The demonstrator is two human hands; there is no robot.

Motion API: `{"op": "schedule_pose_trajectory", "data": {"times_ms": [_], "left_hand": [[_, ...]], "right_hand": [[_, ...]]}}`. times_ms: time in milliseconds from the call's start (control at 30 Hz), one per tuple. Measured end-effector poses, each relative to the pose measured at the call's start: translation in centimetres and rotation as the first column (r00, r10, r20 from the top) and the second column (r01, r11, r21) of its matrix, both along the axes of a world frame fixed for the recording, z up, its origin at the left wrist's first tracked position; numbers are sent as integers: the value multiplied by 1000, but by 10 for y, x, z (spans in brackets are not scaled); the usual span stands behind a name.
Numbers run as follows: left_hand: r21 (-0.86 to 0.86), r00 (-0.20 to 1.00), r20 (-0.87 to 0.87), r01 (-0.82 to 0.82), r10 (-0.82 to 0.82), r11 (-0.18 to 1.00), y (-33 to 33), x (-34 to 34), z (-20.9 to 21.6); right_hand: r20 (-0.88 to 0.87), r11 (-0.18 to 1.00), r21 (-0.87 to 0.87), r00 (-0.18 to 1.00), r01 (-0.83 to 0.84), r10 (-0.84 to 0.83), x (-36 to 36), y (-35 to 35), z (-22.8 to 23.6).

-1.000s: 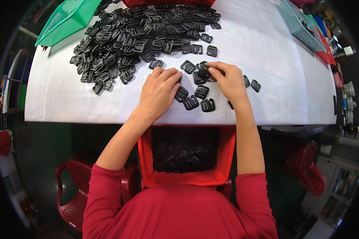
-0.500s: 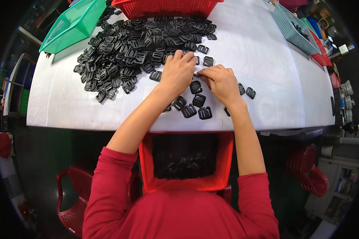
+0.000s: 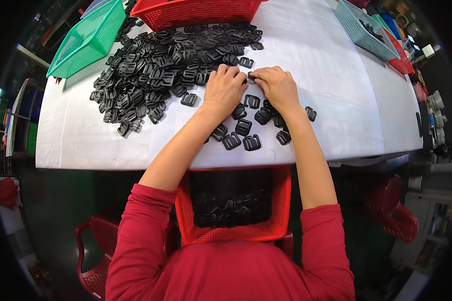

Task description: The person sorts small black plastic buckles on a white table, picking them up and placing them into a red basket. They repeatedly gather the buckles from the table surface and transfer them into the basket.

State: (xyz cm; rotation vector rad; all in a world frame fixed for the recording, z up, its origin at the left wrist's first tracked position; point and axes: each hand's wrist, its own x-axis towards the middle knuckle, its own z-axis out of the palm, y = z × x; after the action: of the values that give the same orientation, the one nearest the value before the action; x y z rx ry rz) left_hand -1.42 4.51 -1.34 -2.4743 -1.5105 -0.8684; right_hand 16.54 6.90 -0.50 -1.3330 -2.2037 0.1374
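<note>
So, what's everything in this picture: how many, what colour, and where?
Table: one, white cover, centre
Piled buckles: many, black, left to centre
Loose buckles: about a dozen, black, centre
Green basket: one, green, far left
Far basket: one, red, table's far edge
Blue basket: one, pale blue, far right
Near basket: one, red, below table's near edge, holding black pieces
Chairs: at least two, dark red, either side
Clutter: uncounted, mixed colours, picture's edges
Top: one, red, bottom
Forearms: two, bare, centre
Left hand: one, bare, beside pile
Right hand: one, bare, pinching dark piece

The worn red top (image 3: 226,271) has elbow-length sleeves (image 3: 148,215)
</note>
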Motion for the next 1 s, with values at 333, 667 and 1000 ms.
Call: {"op": "schedule_pose_trajectory", "data": {"times_ms": [333,667,1000], "left_hand": [[-381,908,402,45,121,923,9,1,17],[-315,805,492,-192,333,929,-54,-97,51],[-49,977,100,-184,188,982,-77,-91,3]], "right_hand": [[-84,994,35,991,105,-102,10,-10,10],[22,976,123,983,-181,180,-52,-4,-4],[-63,985,-157,994,78,-89,-40,-12,17]]}}
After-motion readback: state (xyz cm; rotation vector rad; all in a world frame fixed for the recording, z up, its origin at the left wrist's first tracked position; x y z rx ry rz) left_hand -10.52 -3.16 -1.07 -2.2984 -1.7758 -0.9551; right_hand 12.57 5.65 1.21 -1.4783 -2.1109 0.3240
